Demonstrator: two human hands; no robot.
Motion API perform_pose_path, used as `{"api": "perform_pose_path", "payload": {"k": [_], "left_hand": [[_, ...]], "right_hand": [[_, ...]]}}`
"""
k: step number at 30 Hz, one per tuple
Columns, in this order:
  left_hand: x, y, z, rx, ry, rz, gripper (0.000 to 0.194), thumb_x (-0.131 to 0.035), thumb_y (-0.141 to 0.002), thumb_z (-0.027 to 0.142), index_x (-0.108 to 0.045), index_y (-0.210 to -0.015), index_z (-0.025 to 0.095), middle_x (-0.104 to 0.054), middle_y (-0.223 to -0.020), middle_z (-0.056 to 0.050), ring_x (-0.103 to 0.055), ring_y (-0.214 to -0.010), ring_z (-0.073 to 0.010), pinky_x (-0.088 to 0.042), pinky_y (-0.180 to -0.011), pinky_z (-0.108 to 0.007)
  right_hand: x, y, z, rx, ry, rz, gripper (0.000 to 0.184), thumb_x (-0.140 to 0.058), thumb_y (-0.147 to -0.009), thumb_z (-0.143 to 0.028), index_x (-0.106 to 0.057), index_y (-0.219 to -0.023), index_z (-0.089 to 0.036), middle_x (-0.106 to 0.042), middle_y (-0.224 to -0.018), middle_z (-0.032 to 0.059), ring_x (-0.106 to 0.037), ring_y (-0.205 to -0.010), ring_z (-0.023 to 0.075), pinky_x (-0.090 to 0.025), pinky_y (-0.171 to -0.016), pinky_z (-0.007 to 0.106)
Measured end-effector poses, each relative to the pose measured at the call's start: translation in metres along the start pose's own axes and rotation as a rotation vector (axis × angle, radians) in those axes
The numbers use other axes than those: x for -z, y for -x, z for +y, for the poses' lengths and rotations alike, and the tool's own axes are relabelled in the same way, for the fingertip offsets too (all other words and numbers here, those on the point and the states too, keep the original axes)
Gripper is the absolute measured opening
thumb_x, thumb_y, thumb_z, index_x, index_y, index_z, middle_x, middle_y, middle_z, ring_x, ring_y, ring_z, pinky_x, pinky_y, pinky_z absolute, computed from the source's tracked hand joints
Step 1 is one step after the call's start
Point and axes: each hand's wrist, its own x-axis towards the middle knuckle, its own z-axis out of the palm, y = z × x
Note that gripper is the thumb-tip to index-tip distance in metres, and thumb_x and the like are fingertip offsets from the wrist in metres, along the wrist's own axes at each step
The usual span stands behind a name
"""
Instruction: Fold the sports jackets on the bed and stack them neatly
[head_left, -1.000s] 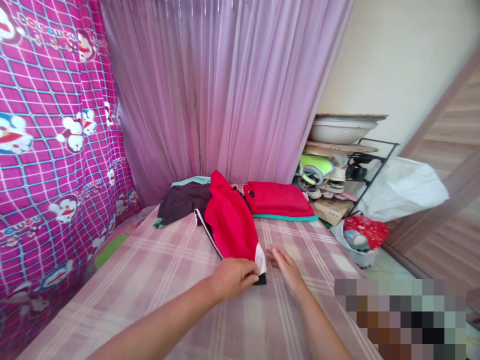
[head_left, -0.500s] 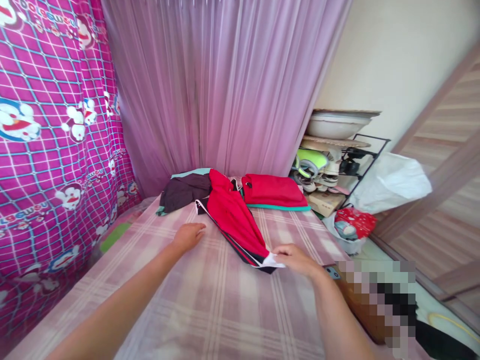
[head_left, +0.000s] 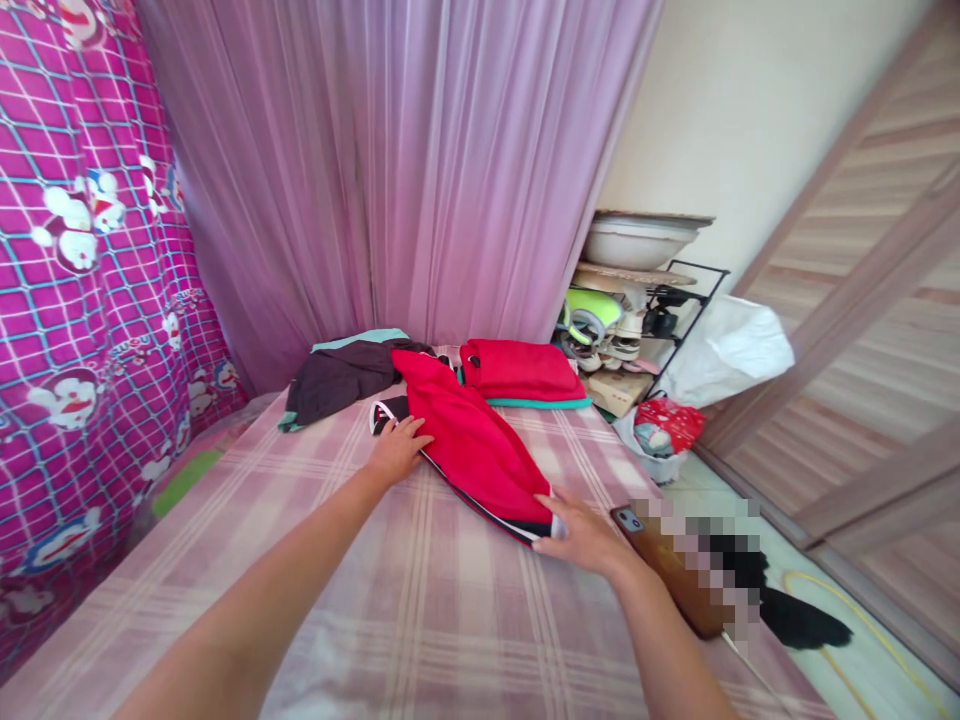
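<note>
A red garment [head_left: 472,445] with black and white trim lies stretched across the plaid bed sheet [head_left: 420,600]. My left hand [head_left: 397,450] rests on its far left edge, fingers together on the cloth. At the garment's near end, my right hand [head_left: 581,530] pinches the black and white hem. A dark brown garment [head_left: 337,375] lies crumpled behind on the left. On the right at the back sits a folded red garment [head_left: 517,370] on top of a teal one.
A pink sheer curtain [head_left: 405,170] hangs behind the bed and a magenta cartoon-print cloth [head_left: 75,260] on the left. A black rack [head_left: 637,310] with a basin and shoes stands at right, beside a white bag [head_left: 724,345] and a red bag [head_left: 667,425]. A phone [head_left: 628,520] lies at the bed's right edge.
My left hand let go of the near hem and moved up to the garment's far left edge. My right hand took the near hem and drew it to the right.
</note>
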Motion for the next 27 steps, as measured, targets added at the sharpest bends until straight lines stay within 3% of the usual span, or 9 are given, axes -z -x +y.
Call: {"api": "perform_pose_path", "payload": {"k": [3, 6, 9, 14, 16, 18, 21, 23, 27], "left_hand": [[0.002, -0.005, 0.003, 0.026, 0.100, -0.012, 0.025, -0.059, -0.081, 0.017, -0.073, -0.098, 0.029, -0.070, -0.122, -0.006, -0.054, -0.129, -0.0262, -0.025, -0.116, -0.055], [0.022, -0.002, -0.004, 0.036, 0.139, 0.005, 0.024, -0.051, -0.086, 0.021, -0.071, -0.097, 0.028, -0.076, -0.103, -0.004, -0.066, -0.108, -0.0216, -0.038, -0.110, -0.046], [0.065, 0.005, -0.018, 0.026, 0.188, 0.039, 0.029, -0.044, -0.091, 0.033, -0.069, -0.103, 0.027, -0.075, -0.101, -0.001, -0.068, -0.096, -0.0185, -0.049, -0.095, -0.033], [0.159, 0.002, -0.037, -0.013, 0.303, 0.065, 0.036, -0.049, -0.088, 0.052, -0.071, -0.096, 0.025, -0.073, -0.090, 0.001, -0.065, -0.090, -0.0188, -0.050, -0.087, -0.027], [0.187, -0.015, -0.038, 0.002, 0.220, 0.102, 0.035, -0.049, -0.089, 0.051, -0.071, -0.098, 0.025, -0.072, -0.088, 0.001, -0.065, -0.090, -0.0189, -0.049, -0.088, -0.027], [0.204, -0.040, -0.035, 0.031, 0.074, 0.173, 0.033, -0.049, -0.091, 0.045, -0.071, -0.102, 0.024, -0.072, -0.093, -0.001, -0.065, -0.095, -0.0204, -0.047, -0.092, -0.030], [0.210, -0.074, -0.024, 0.065, -0.105, 0.269, 0.036, -0.051, -0.091, 0.038, -0.066, -0.120, 0.022, -0.069, -0.117, -0.008, -0.060, -0.113, -0.0254, -0.042, -0.101, -0.037], [0.201, -0.084, -0.018, 0.074, -0.145, 0.300, 0.045, -0.054, -0.090, 0.036, -0.058, -0.132, 0.021, -0.062, -0.132, -0.011, -0.055, -0.123, -0.0277, -0.039, -0.106, -0.041], [0.154, -0.057, -0.022, 0.080, -0.146, 0.188, 0.050, -0.055, -0.088, 0.042, -0.056, -0.135, 0.023, -0.057, -0.140, -0.012, -0.049, -0.131, -0.0295, -0.036, -0.110, -0.043]], "right_hand": [[0.001, -0.001, -0.002, 0.051, 0.026, 0.093, 0.031, -0.065, -0.077, -0.026, -0.076, -0.106, -0.020, -0.062, -0.135, 0.0132, -0.056, -0.126, 0.0296, -0.039, -0.108, 0.043], [0.016, -0.008, -0.002, 0.061, -0.147, 0.193, 0.024, -0.055, -0.083, -0.028, -0.075, -0.095, -0.021, -0.074, -0.108, 0.0092, -0.066, -0.104, 0.0252, -0.048, -0.093, 0.038], [0.044, -0.011, -0.009, 0.004, -0.478, 0.127, 0.032, -0.056, -0.082, -0.047, -0.071, -0.092, -0.020, -0.073, -0.079, 0.0032, -0.067, -0.074, 0.0209, -0.050, -0.066, 0.030], [0.096, -0.017, -0.034, -0.019, -0.895, -0.039, 0.055, -0.071, -0.068, -0.058, -0.067, -0.107, -0.020, -0.073, -0.077, 0.0019, -0.064, -0.061, 0.0187, -0.047, -0.054, 0.027], [0.113, -0.034, -0.044, 0.024, -0.892, 0.048, 0.058, -0.072, -0.067, -0.058, -0.067, -0.109, -0.019, -0.073, -0.078, 0.0030, -0.064, -0.062, 0.0189, -0.047, -0.055, 0.028], [0.127, -0.060, -0.050, 0.055, -0.786, 0.285, 0.052, -0.071, -0.070, -0.055, -0.069, -0.105, -0.017, -0.073, -0.081, 0.0050, -0.065, -0.069, 0.0204, -0.049, -0.061, 0.030], [0.141, -0.103, -0.047, -0.037, -0.556, 0.765, 0.042, -0.059, -0.081, -0.043, -0.069, -0.110, -0.014, -0.073, -0.100, 0.0116, -0.066, -0.091, 0.0256, -0.052, -0.081, 0.039], [0.142, -0.122, -0.037, -0.101, -0.390, 0.957, 0.045, -0.052, -0.085, -0.034, -0.064, -0.122, -0.012, -0.068, -0.118, 0.0168, -0.062, -0.107, 0.0282, -0.047, -0.094, 0.044], [0.109, -0.122, -0.010, 0.007, -0.118, 0.882, 0.044, -0.049, -0.086, -0.033, -0.064, -0.122, -0.013, -0.064, -0.124, 0.0173, -0.056, -0.119, 0.0293, -0.043, -0.103, 0.046]]}}
